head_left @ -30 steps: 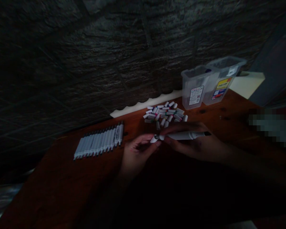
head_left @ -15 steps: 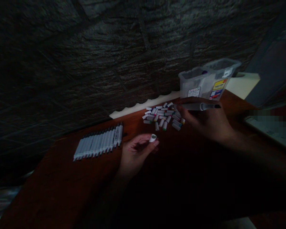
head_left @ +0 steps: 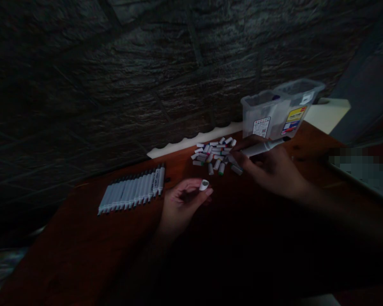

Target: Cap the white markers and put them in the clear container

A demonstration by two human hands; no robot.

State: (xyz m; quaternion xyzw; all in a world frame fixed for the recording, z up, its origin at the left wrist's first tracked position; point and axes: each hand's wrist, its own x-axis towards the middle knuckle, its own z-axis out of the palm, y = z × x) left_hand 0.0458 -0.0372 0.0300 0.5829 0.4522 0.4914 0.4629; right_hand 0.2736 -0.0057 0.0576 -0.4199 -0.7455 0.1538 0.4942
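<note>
Cap (head_left: 204, 185) and marker (head_left: 258, 148) held apart
The cap is pinched between thumb and fingers of the left hand (head_left: 178, 206); at right, the marker is gripped by the right hand's (head_left: 276, 170) curled fingers, near loose caps (head_left: 216, 164).

Marker row (head_left: 132, 189) left on table (head_left: 67, 246); cap pile (head_left: 214, 155) right; bins (head_left: 276, 117) behind pile, farther right.

Left hand (head_left: 180, 205) pinches 1 cap (head_left: 204, 185); right hand (head_left: 276, 169) grips 1 marker (head_left: 257, 149).

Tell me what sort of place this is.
Probably a dim indoor craft corner, though home or workshop is unclear: a wooden table beside a stone-like wall holds a row of markers and clear plastic containers.
</note>
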